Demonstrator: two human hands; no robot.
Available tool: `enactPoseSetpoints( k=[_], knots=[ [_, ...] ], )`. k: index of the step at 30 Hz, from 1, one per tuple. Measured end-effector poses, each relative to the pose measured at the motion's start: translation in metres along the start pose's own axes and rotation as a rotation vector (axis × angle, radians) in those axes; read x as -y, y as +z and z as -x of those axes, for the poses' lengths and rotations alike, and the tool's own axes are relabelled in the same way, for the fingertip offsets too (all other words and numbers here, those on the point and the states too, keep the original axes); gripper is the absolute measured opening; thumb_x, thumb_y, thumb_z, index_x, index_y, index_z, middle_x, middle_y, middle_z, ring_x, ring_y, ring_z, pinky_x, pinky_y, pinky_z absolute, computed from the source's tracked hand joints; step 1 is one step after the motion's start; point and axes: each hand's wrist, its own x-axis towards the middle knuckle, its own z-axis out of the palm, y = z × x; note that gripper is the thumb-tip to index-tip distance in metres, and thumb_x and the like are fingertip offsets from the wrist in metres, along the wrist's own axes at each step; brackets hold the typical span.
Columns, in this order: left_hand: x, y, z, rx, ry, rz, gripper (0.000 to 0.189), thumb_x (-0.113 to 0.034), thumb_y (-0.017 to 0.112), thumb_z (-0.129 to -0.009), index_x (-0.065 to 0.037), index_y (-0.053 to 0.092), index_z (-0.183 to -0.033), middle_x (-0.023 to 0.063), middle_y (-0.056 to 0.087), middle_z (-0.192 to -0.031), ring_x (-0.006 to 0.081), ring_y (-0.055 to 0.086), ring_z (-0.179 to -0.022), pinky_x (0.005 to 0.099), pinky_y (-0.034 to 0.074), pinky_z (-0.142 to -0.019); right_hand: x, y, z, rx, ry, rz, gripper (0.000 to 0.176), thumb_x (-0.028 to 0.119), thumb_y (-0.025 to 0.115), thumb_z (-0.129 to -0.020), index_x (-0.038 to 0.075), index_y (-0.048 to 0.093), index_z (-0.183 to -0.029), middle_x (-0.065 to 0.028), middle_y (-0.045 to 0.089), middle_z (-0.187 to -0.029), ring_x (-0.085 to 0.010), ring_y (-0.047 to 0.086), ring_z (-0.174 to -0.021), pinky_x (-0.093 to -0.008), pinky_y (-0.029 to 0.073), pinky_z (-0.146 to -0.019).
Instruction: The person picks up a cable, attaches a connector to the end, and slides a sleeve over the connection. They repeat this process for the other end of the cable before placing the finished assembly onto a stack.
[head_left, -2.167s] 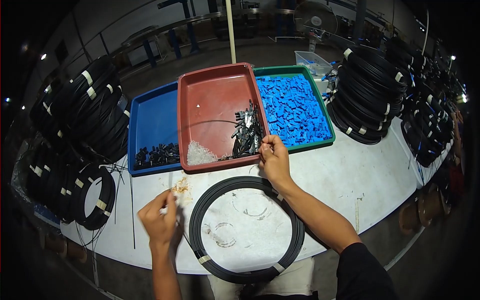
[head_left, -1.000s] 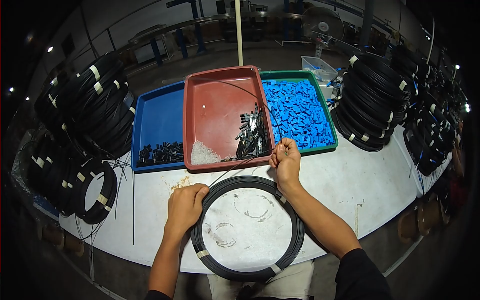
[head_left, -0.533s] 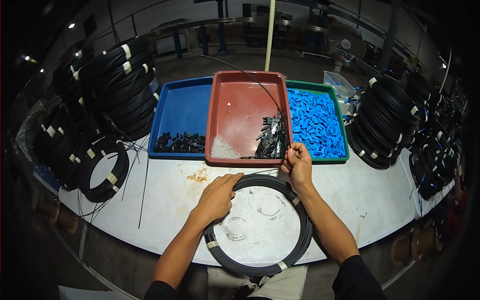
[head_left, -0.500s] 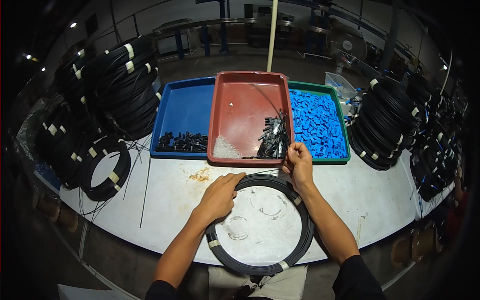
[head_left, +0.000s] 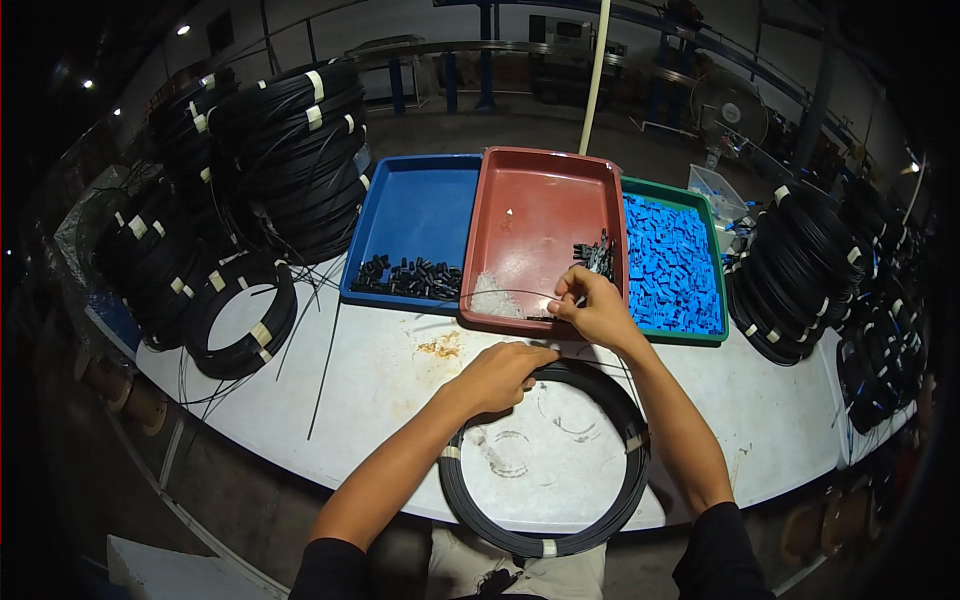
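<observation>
A coil of black cable [head_left: 462, 500], bound with pale tape bands, lies at the table's front edge. My left hand [head_left: 500, 378] is closed over the coil's far left rim, its fingers bent onto the cable. Over the near edge of the red tray [head_left: 540, 225], my right hand [head_left: 597, 308] pinches a thin black cable [head_left: 525, 291] that arcs leftward from the fingertips. Small clear pieces [head_left: 492, 297] fill that tray's near left corner. Black parts [head_left: 597, 254] lie at its right side, partly hidden by my right hand.
Left of the red tray, a blue tray [head_left: 420, 215] holds small black pieces. A green tray [head_left: 722, 300] with many blue pieces [head_left: 672, 265] is at the right. Tall stacks of black cable coils [head_left: 285, 165] stand at the left, and more coils [head_left: 800, 270] at the right.
My right hand has moved from the red tray's right corner leftward across its near edge, with the thin cable now arcing from it. My left hand stays on the coil. The view has shifted.
</observation>
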Motion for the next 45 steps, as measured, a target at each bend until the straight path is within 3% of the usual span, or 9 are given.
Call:
enactPoseSetpoints(
  k=[9,16,21,28,34,35,39,41,45],
  knots=[
    [0.000,0.013,-0.027,0.131,0.093,-0.122,0.053,-0.006,0.067,-0.086,-0.010,0.058,-0.138,0.0180,0.067,-0.119,0.0394,0.063,-0.111,0.0498,0.050,-0.099,0.062,0.021,-0.030,0.096,-0.118,-0.020,0.022,0.012,0.079,-0.086,0.003,0.064,-0.099,-0.0039,0.062,-0.076,-0.0137,0.056,-0.065,-0.0311,0.046,-0.063],
    [0.004,0.015,-0.028,0.102,0.099,-0.055,0.032,-0.020,0.070,-0.088,0.000,0.066,-0.113,0.0263,0.069,-0.104,0.0446,0.066,-0.098,0.0503,0.053,-0.088,0.036,0.053,-0.022,-0.173,-0.383,0.135,0.014,-0.004,0.070,-0.086,0.000,0.064,-0.099,-0.0166,0.067,-0.087,-0.0277,0.064,-0.071,-0.0366,0.049,-0.066],
    [-0.011,-0.021,-0.034,0.330,0.009,0.002,0.053,-0.045,0.070,-0.092,0.008,0.068,-0.096,0.0297,0.068,-0.093,0.0441,0.067,-0.095,0.0504,0.053,-0.086,0.016,0.053,-0.024,-0.212,-0.451,0.221,0.023,-0.015,0.063,-0.080,-0.001,0.064,-0.099,-0.0187,0.067,-0.090,-0.0332,0.068,-0.082,-0.0375,0.052,-0.071],
    [0.010,-0.021,-0.025,0.338,0.087,0.058,0.059,-0.050,0.066,-0.094,0.006,0.064,-0.110,0.0301,0.067,-0.108,0.0475,0.063,-0.106,0.0519,0.050,-0.095,0.022,0.063,-0.024,-0.138,-0.517,0.086,0.029,-0.016,0.058,-0.079,-0.001,0.064,-0.103,-0.0194,0.065,-0.095,-0.0383,0.066,-0.085,-0.0401,0.052,-0.073],
    [0.021,-0.031,-0.007,0.407,0.051,0.112,0.067,-0.058,0.054,-0.099,0.003,0.059,-0.128,0.0287,0.064,-0.113,0.0465,0.059,-0.111,0.0522,0.047,-0.098,0.027,0.063,-0.020,-0.102,-0.461,0.099,0.010,-0.003,0.067,-0.085,-0.001,0.067,-0.095,-0.0152,0.066,-0.085,-0.0302,0.065,-0.072,-0.0367,0.051,-0.065],
    [0.031,-0.024,0.005,0.158,0.170,0.164,0.065,-0.056,0.055,-0.099,0.002,0.059,-0.130,0.0258,0.062,-0.118,0.0436,0.058,-0.115,0.0504,0.047,-0.100,0.025,0.064,-0.020,-0.133,-0.463,0.074,0.008,-0.003,0.066,-0.086,-0.001,0.067,-0.094,-0.0149,0.065,-0.085,-0.0290,0.064,-0.071,-0.0363,0.051,-0.064],
    [0.066,-0.050,0.028,0.011,0.207,0.138,0.052,-0.043,0.065,-0.096,-0.001,0.062,-0.128,0.0195,0.062,-0.127,0.0367,0.059,-0.119,0.0446,0.048,-0.101,0.020,0.063,-0.023,-0.142,-0.431,0.102,0.009,-0.002,0.065,-0.086,-0.002,0.066,-0.094,-0.0148,0.066,-0.085,-0.0285,0.064,-0.071,-0.0356,0.051,-0.065],
    [0.072,-0.089,0.037,0.161,-0.070,0.122,0.034,-0.028,0.070,-0.092,-0.002,0.069,-0.115,0.0151,0.071,-0.111,0.0333,0.068,-0.105,0.0437,0.054,-0.093,0.022,0.064,-0.023,-0.121,-0.390,0.112,0.010,-0.002,0.065,-0.086,-0.002,0.067,-0.096,-0.0150,0.066,-0.086,-0.0289,0.065,-0.072,-0.0359,0.051,-0.065],
    [0.123,-0.127,0.052,-0.142,-0.261,-0.308,0.021,-0.007,0.061,-0.087,-0.005,0.077,-0.100,0.0141,0.076,-0.102,0.0317,0.071,-0.098,0.0427,0.056,-0.090,0.026,0.070,-0.019,-0.114,-0.414,0.169,0.020,-0.005,0.066,-0.082,-0.002,0.070,-0.101,-0.0163,0.066,-0.086,-0.0302,0.067,-0.074,-0.0378,0.053,-0.067]
  ],
)
